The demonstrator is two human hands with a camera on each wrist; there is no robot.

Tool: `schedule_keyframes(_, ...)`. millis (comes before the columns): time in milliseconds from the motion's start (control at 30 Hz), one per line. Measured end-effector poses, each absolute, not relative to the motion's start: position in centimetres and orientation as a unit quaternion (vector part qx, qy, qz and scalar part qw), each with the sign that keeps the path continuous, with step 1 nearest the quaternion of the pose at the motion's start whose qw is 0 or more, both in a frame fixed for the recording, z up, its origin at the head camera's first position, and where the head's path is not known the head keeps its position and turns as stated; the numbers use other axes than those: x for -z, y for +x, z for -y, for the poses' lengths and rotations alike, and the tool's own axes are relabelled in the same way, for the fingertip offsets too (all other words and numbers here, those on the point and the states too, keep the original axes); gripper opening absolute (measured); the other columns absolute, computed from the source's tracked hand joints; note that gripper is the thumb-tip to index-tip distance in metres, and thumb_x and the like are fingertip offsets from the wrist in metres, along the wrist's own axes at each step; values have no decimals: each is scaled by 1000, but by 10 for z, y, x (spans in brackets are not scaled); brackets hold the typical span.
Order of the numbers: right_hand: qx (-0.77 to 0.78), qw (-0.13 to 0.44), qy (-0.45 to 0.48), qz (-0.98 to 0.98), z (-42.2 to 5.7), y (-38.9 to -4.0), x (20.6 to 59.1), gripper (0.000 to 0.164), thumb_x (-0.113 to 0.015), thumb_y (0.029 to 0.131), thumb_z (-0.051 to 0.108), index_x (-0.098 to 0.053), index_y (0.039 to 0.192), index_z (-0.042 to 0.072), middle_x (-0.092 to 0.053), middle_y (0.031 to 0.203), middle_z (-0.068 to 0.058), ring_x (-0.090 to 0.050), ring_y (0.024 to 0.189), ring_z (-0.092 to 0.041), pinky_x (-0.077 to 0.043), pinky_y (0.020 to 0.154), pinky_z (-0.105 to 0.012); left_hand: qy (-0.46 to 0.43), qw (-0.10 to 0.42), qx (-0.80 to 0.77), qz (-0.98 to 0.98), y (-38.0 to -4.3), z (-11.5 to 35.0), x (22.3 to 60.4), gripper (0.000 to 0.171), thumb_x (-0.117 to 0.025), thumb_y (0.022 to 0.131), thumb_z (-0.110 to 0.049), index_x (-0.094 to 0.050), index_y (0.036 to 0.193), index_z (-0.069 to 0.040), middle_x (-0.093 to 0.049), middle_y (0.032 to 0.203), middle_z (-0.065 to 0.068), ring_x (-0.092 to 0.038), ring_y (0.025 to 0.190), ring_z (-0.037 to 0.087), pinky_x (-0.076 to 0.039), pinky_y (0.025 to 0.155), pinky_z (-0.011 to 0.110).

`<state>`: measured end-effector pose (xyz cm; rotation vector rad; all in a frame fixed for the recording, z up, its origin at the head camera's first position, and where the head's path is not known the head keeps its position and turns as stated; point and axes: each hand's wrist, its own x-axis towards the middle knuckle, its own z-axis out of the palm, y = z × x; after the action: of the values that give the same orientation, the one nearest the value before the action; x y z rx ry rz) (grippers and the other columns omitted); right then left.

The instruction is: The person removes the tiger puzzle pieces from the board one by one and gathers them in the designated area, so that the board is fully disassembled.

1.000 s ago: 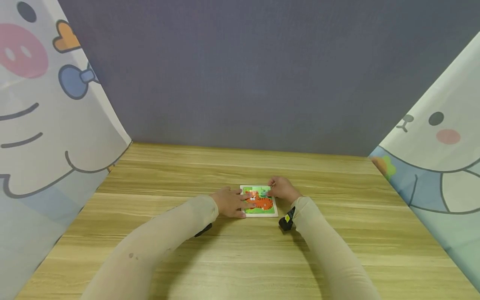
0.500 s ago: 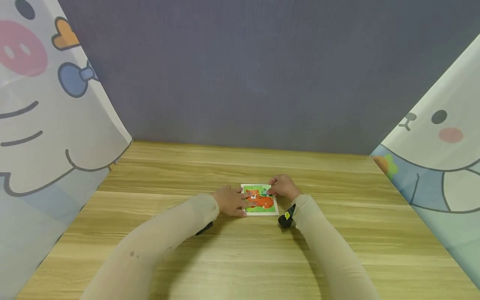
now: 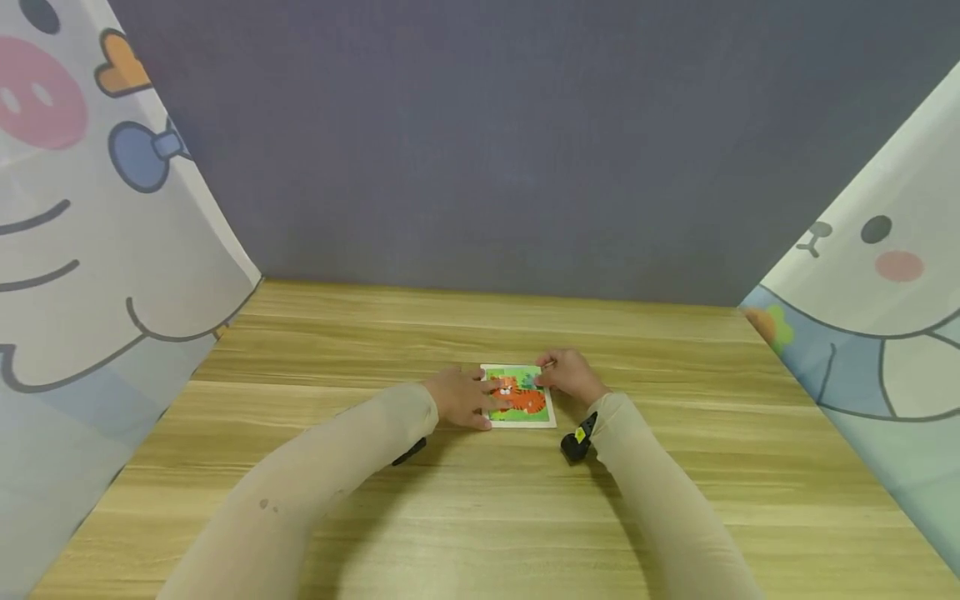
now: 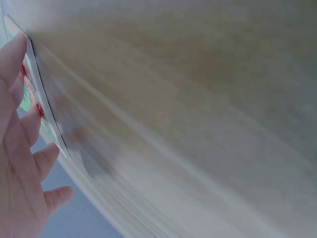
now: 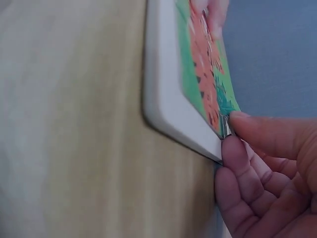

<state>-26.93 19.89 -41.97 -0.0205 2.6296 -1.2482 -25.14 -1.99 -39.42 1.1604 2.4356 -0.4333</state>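
Note:
A small tiger jigsaw puzzle (image 3: 529, 403) in a white frame (image 5: 166, 99) lies flat on the wooden table. My left hand (image 3: 459, 398) rests from the left with spread, mostly straight fingers over the tiger's head and the frame's left side. At the upper right corner, my right hand (image 3: 572, 375) pinches a green puzzle piece (image 5: 226, 101) between thumb and curled index finger. In the right wrist view, that piece sits at the frame's edge, its outer end hidden by the fingertips. The left wrist view shows the left fingers (image 4: 45, 159) along the frame's edge.
The wooden table (image 3: 480, 517) stretches around the puzzle on all sides. A grey panel (image 3: 480, 150) rises behind it, and cartoon-printed cloths (image 3: 112, 250) hang at the left and right. A black wrist camera (image 3: 577, 442) sits under the right wrist.
The view has tilted slightly. Both hands keep their places on the puzzle, with only tiny shifts in the right fingers at the corner.

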Motion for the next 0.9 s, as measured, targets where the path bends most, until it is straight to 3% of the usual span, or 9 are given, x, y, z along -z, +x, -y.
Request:
schedule_keyframes(233, 425, 129, -12, -896, -198, -269, 419, 28, -69, 84, 2, -64, 110, -6, -66, 83, -9, -58, 65, -13, -49, 61, -27, 423, 215, 162, -865, -257, 16, 392, 66, -42, 91, -63, -21, 151, -44, -9, 159, -15, -13, 145, 21, -17, 114, 50)
schedule_keyframes(533, 420, 130, -3, -898, -194, -269, 416, 25, -68, 83, 0, -63, 107, -5, -64, 76, -8, -55, 61, -13, -48, 58, -26, 425, 234, 158, -860, -261, 12, 390, 64, -43, 93, -61, -22, 151, -44, -9, 159, -14, -13, 145, 23, -18, 114, 48)
schedule_keyframes(900, 401, 123, -1, -908, -187, -272, 414, 21, -67, 83, -1, -63, 104, -4, -59, 63, -5, -51, 51, -14, -47, 54, -28, 421, 217, 176, -863, -263, 12, 394, 64, -44, 92, -65, -22, 149, -48, -11, 158, -17, -17, 144, 20, -22, 113, 47)
